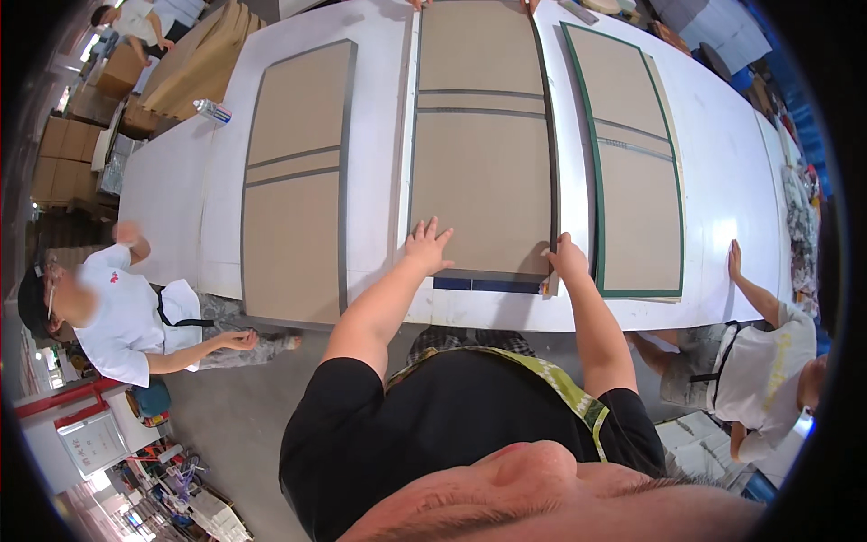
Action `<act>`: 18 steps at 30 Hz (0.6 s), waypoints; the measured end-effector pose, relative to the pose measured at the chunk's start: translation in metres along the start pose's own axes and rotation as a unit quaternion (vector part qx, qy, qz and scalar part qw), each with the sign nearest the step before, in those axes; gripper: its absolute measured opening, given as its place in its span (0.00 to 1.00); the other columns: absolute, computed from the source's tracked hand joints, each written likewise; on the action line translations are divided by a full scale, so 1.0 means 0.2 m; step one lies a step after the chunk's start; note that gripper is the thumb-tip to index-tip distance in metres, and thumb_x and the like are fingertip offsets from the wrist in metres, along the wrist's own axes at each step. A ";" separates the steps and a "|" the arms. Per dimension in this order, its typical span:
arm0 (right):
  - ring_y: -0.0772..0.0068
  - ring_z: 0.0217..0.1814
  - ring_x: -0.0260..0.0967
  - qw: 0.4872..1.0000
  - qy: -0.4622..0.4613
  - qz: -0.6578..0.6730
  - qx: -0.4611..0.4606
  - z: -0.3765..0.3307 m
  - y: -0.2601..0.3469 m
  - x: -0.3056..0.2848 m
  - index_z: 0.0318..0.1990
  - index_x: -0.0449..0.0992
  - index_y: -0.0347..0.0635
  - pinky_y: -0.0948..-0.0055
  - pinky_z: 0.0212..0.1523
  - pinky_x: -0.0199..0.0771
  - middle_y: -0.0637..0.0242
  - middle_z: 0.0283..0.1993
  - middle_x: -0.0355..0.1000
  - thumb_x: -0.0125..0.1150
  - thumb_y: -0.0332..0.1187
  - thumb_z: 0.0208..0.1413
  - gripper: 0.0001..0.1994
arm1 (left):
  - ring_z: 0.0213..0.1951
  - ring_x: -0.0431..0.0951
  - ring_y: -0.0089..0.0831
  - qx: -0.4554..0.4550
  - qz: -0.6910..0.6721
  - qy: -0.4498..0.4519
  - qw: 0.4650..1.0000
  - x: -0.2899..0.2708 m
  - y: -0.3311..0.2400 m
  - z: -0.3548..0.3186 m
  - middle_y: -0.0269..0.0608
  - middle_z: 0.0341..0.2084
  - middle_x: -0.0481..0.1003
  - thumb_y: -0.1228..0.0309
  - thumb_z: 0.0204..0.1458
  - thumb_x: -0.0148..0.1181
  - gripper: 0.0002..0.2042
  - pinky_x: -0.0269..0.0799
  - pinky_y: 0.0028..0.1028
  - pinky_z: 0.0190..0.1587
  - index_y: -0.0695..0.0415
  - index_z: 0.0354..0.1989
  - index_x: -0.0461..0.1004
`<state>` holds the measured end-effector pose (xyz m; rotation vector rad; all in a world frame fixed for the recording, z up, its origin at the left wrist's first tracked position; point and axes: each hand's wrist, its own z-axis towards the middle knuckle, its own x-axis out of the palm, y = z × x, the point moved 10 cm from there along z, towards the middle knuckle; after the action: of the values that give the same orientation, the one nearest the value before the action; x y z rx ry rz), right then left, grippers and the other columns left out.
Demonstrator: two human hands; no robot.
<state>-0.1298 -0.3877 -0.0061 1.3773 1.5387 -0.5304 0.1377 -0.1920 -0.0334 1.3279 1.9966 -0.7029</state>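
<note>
A long tan panel (483, 194) with dark grey edging and two dark cross strips lies on the white table in front of me. My left hand (428, 247) rests flat near its lower left corner, fingers spread. At the lower right corner, the bent fingers of my right hand (568, 259) pinch the panel's dark edge strip (552, 199). Whether they also hold something small is hidden. Just below that hand, a small brownish piece (545, 288) shows at the corner. Dark blue material (492, 285) shows under the panel's near end.
Similar panels lie on the white table (379, 163): a grey-edged panel (298, 217) at left, a green-edged panel (637, 217) at right. Another person's hands (531, 4) touch the centre panel's far end. People stand at both sides. A bottle (213, 111) lies at the far left.
</note>
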 end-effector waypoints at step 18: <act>0.71 0.55 0.63 0.913 -0.084 0.398 -0.043 0.46 -0.21 0.30 0.59 0.64 0.39 0.76 0.55 0.61 0.59 0.56 0.63 0.49 0.32 0.59 0.20 | 0.67 0.33 0.52 0.060 -0.006 0.016 0.998 -0.10 -0.37 0.20 0.39 0.68 0.31 0.48 0.46 0.59 0.39 0.48 0.61 0.59 0.30 0.66 0.45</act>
<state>-0.1298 -0.4437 -0.1090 1.6843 0.7420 -0.0609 0.0824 -0.2587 -0.0389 1.4061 2.0154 -0.8242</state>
